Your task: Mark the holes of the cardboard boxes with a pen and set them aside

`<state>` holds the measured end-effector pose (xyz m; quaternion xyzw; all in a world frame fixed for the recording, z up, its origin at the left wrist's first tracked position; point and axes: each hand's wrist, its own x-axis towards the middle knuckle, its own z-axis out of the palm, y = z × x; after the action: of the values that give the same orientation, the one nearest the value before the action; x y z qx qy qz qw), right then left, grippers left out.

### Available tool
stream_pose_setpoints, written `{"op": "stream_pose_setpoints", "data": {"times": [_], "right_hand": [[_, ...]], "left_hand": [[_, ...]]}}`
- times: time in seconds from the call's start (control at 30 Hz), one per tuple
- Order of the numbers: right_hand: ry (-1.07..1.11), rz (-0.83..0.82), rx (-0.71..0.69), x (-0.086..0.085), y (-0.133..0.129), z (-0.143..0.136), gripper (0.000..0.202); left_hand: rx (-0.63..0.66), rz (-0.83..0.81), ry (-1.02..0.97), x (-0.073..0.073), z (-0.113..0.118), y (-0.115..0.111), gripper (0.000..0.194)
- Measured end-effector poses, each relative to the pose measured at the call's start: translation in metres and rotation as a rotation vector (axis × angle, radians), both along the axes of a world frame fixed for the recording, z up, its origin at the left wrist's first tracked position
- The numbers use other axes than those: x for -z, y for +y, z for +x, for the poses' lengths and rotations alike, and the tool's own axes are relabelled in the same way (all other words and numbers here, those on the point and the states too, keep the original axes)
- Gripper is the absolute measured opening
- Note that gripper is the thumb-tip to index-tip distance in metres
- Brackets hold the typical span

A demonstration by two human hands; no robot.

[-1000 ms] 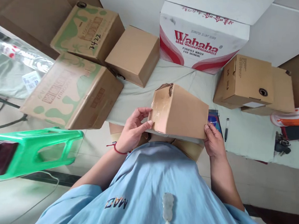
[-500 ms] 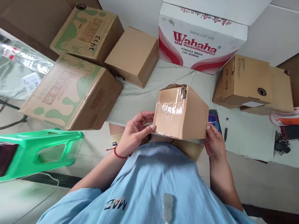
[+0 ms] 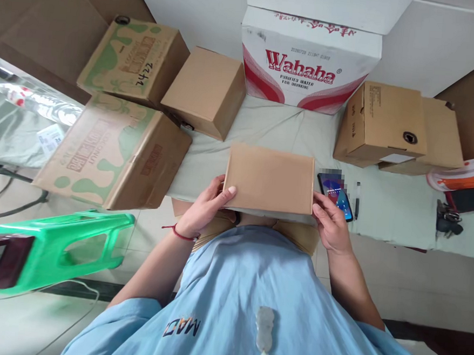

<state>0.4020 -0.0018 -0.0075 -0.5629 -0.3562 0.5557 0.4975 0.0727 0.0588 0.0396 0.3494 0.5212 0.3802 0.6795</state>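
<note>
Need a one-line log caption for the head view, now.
Left hand and right hand at opposite ends of a plain cardboard box, with a phone and pen lying to the right.

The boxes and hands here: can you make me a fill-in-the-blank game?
The left hand, touching the plain brown box, has a ____ bracelet at its wrist.
The right hand touches that box's ____ side.
The biggest red letters on the white box spell ____.
The stool is coloured ____.
Missing words: red; right; Wahaha; green.
</note>
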Motion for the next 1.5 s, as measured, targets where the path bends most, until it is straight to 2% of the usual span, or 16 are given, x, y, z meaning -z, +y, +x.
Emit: {"op": "stream_pose_setpoints", "data": {"times": [0.17, 0.43, 0.5, 0.67, 0.8, 0.97, 1.13, 1.2, 1.27, 1.37, 1.5], "right_hand": [[-0.057, 0.107, -0.093, -0.004, -0.008, 0.0, 0.05], [-0.055, 0.355, -0.219, -0.038, -0.015, -0.007, 0.046], [-0.052, 0.398, -0.195, -0.045, -0.015, -0.008, 0.041], [0.024, 0.424, -0.003, -0.053, -0.013, -0.009, 0.029], [0.024, 0.394, 0.039, -0.052, -0.012, -0.006, 0.027], [-0.093, 0.392, 0.041, -0.047, -0.016, -0.002, 0.038], [-0.293, 0.369, 0.003, -0.039, -0.015, 0.0, 0.046], [-0.287, 0.362, -0.002, -0.032, -0.013, 0.001, 0.052], [-0.243, 0.347, 0.01, -0.026, -0.01, 0.001, 0.06], [-0.224, 0.278, -0.019, -0.019, -0.007, 0.0, 0.046], [-0.352, 0.192, -0.06, -0.014, -0.006, -0.005, 0.019]], "left_hand": [[-0.04, -0.113, -0.067, 0.013, 0.002, -0.006, 0.06], [-0.132, -0.199, -0.198, 0.027, -0.006, -0.009, 0.05], [-0.127, -0.213, -0.246, 0.028, -0.007, -0.008, 0.053], [-0.104, -0.219, -0.411, 0.031, -0.008, -0.008, 0.06], [-0.085, -0.255, -0.465, 0.034, -0.007, -0.009, 0.053], [-0.11, -0.294, -0.412, 0.033, 0.0, -0.009, 0.054], [-0.064, -0.324, -0.326, 0.024, 0.009, -0.01, 0.075], [-0.027, -0.27, -0.289, 0.02, 0.01, -0.01, 0.084], [-0.012, -0.19, -0.244, 0.015, 0.01, -0.009, 0.085], [-0.062, -0.058, -0.151, 0.007, 0.007, -0.008, 0.069], [-0.082, 0.012, -0.031, 0.003, 0.006, -0.009, 0.047]]}}
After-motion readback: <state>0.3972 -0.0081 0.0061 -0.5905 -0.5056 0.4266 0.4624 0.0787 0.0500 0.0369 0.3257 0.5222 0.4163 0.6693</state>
